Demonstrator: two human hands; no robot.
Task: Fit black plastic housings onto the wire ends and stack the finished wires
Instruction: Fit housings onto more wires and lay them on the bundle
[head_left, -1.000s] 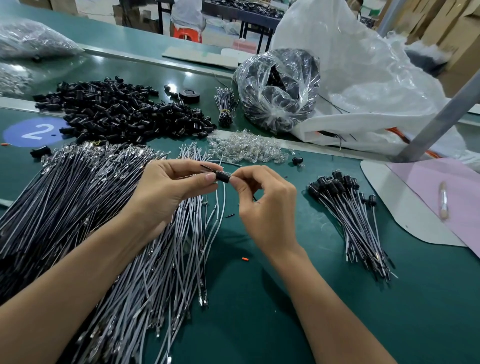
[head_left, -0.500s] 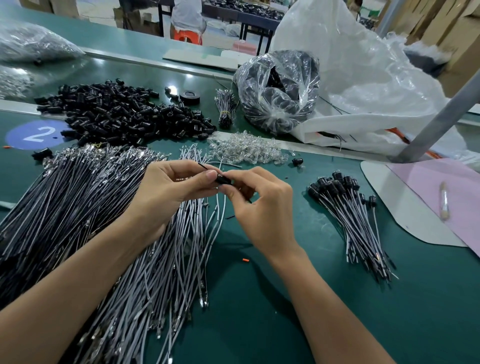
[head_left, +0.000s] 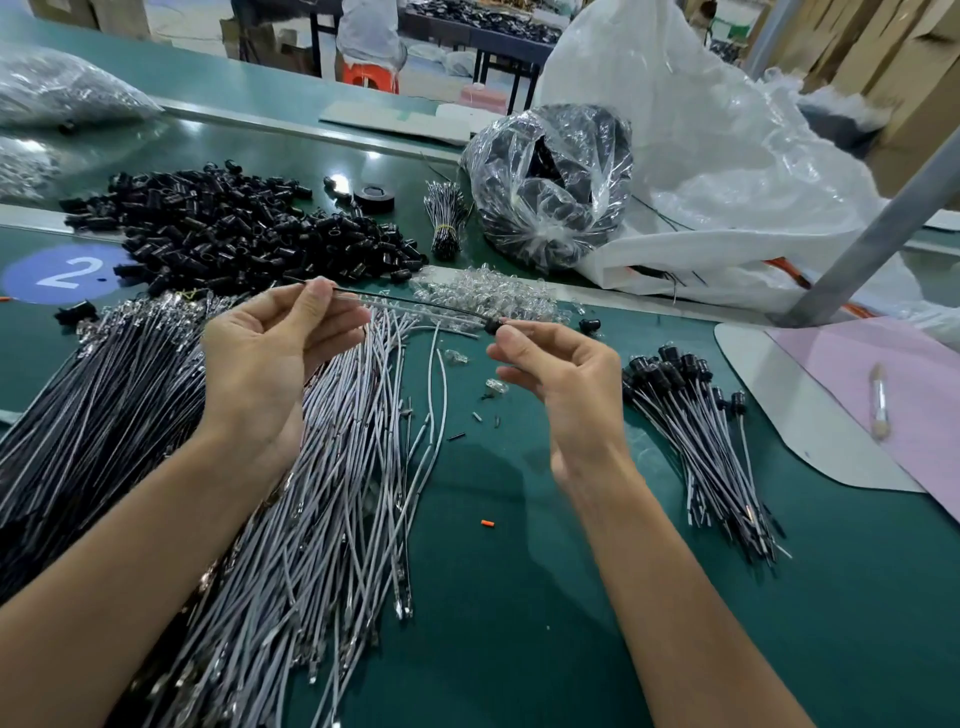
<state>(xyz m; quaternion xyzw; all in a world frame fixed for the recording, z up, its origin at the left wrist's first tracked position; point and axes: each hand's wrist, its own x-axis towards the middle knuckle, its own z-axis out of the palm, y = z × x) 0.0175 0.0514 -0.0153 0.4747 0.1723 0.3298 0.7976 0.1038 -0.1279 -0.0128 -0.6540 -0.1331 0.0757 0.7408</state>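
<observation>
The wire (head_left: 415, 304) is held in the air above the table (head_left: 519, 597), stretched between both hands. Its long axis runs roughly 9 to 3 o'clock and dips a little toward the right. The left hand (head_left: 280, 358) closes its grip in a fingertip pinch on the bare end. The right hand (head_left: 563, 379) pinches the black housing (head_left: 491, 326) already sitting on the other end, so the fitting looks done. The finished stack (head_left: 696, 441) lies at about 3 o'clock from the right hand, which is clearly the nearer one. Its wires run from 11 to 5 o'clock, with the housings bunched at the 11 end. To lay this wire in line, the housing end likely leads rightward while the tail swings toward 5 o'clock, once the left pinch lets go.
</observation>
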